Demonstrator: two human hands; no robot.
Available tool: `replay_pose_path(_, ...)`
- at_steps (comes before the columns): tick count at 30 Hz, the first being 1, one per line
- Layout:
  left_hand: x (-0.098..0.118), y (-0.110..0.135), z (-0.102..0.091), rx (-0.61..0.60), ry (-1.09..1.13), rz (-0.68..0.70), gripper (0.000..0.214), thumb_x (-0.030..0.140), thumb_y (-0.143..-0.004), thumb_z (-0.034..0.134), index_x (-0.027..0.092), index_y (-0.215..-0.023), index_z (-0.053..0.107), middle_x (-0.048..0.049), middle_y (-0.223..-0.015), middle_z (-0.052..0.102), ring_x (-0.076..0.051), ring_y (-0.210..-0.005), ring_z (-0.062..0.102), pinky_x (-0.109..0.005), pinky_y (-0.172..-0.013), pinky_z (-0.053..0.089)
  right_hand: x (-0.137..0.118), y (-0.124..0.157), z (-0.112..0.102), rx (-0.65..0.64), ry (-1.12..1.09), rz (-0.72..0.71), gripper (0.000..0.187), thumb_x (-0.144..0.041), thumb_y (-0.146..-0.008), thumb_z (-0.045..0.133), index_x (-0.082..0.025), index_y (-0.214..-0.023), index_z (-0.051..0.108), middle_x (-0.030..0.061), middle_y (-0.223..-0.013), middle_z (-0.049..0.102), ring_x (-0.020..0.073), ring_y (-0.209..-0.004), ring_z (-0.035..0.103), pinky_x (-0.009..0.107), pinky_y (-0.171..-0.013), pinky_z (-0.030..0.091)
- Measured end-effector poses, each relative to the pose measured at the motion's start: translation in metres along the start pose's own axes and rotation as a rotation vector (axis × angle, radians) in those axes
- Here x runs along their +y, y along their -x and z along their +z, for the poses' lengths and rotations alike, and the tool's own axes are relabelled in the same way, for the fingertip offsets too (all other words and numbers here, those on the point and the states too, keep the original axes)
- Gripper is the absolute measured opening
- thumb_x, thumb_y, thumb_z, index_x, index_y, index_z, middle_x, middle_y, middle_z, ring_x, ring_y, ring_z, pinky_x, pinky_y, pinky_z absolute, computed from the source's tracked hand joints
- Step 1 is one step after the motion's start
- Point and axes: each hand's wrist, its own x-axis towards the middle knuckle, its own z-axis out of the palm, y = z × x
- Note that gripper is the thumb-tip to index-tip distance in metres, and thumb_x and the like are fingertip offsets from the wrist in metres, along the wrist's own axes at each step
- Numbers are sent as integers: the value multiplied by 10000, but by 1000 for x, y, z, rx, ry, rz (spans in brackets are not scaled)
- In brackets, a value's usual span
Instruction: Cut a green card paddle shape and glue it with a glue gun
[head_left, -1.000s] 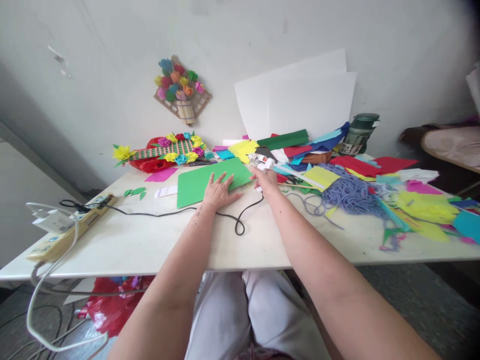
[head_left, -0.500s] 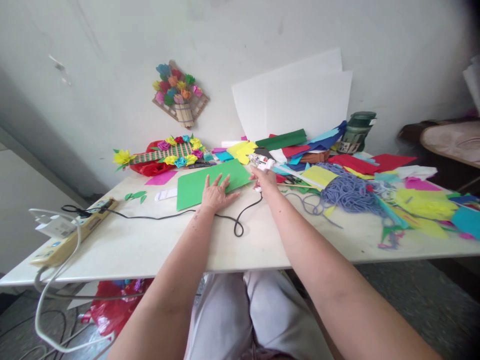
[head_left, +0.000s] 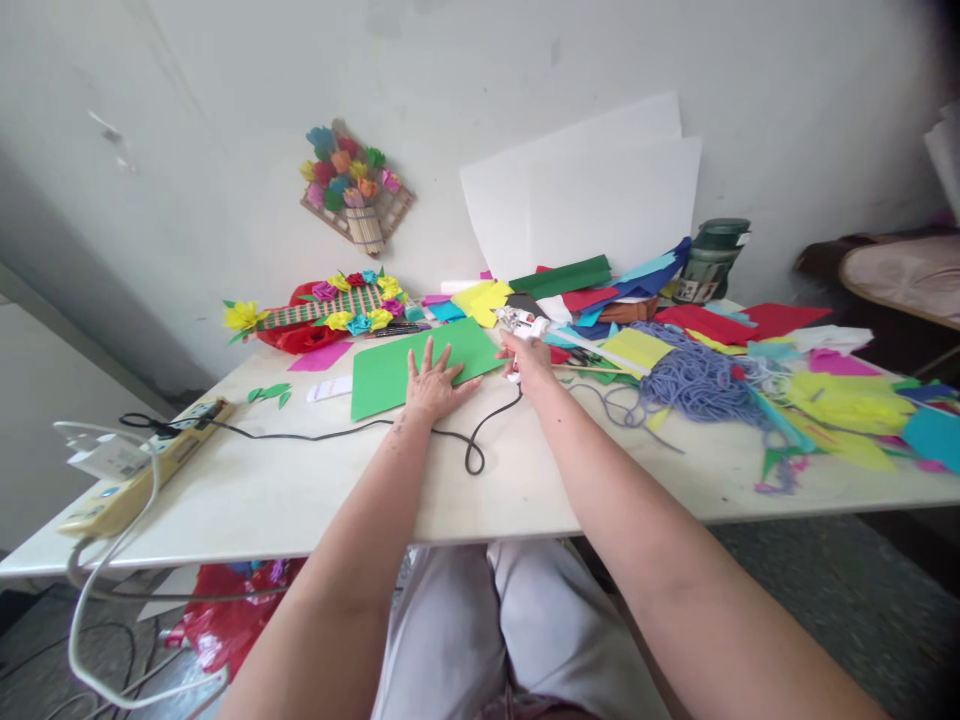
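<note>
My left hand lies flat with its fingers spread on a sheet of green paper. Just right of it, my right hand is wrapped round a white hot glue gun, close to the sheet's right edge. From the gun's grip a black cord runs down in a loop and off to the left across the table. The gun's tip is too small to make out.
A power strip with a white charger sits at the table's left end. Small green paper leaves lie near it. Paper flowers on a woven piece stand behind. Blue yarn, coloured paper and a dark jar fill the right side.
My left hand has flattened a little more on the green paper, its fingers spread wider. The right hand keeps its hold on the glue gun, nearly unmoved.
</note>
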Motion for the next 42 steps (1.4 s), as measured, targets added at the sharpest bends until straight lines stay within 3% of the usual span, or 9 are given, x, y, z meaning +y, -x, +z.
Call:
replay_pose_path(10, 2, 3, -5, 119, -38, 56, 558, 623, -797, 317, 273, -1098, 630, 28, -1453, 245, -300, -1354, 23, -523, -1073, -66, 0, 0, 0, -9, -10, -4, 211, -318, -682, 663, -154, -761, 557, -42, -458, 568, 54, -238, 378, 184, -250, 307)
replay_pose_path(13, 4, 2, -7, 134, -47, 73, 614, 638, -791, 305, 235, -1151, 596, -2, -1456, 240, -290, -1356, 18, -508, -1077, -66, 4, -4, -1, 35, -9, -6, 204, -314, -684, 662, -155, -747, 553, -39, -463, 565, 61, -257, 411, 183, -258, 316)
replay_pose_path(18, 5, -2, 0, 61, -41, 85, 687, 660, -786, 262, 242, -1297, 451, -16, -1455, 242, -284, -1356, 0, -523, -1065, -71, 9, -10, -2, 73, 28, 15, 208, -330, -695, 646, -158, -732, 536, -37, -455, 562, 71, -263, 429, 184, -256, 317)
replay_pose_path(25, 2, -5, 7, 9, -25, 85, 631, 641, -791, 266, 296, -1282, 461, 11, -1460, 230, -300, -1353, -12, -561, -1046, -71, 12, -9, -2, 70, 64, 12, 244, -359, -671, 659, -160, -752, 543, -39, -446, 557, 77, -266, 427, 186, -255, 327)
replay_pose_path(32, 6, -9, 5, 23, -35, 117, 672, 649, -789, 250, 227, -1245, 507, -9, -1448, 263, -290, -1355, -12, -547, -1055, -87, 10, -7, -2, 79, 108, 30, 217, -347, -694, 636, -161, -762, 546, -28, -464, 564, 79, -262, 409, 193, -256, 315)
replay_pose_path(36, 8, -10, 4, 30, -35, 145, 724, 663, -780, 255, 196, -1301, 442, -23, -1445, 269, -276, -1357, -4, -519, -1067, -94, 11, -8, -2, 79, 128, 20, 208, -336, -714, 624, -151, -775, 552, -20, -480, 571, 76, -264, 405, 194, -268, 313)
replay_pose_path(42, 8, -11, 6, -42, 10, 138, 684, 655, -796, 219, 264, -1328, 398, 1, -1436, 290, -266, -1358, 26, -531, -1061, -68, 11, -7, -3, 74, 122, 27, 201, -339, -702, 628, -160, -738, 543, -28, -463, 568, 77, -262, 417, 191, -269, 325)
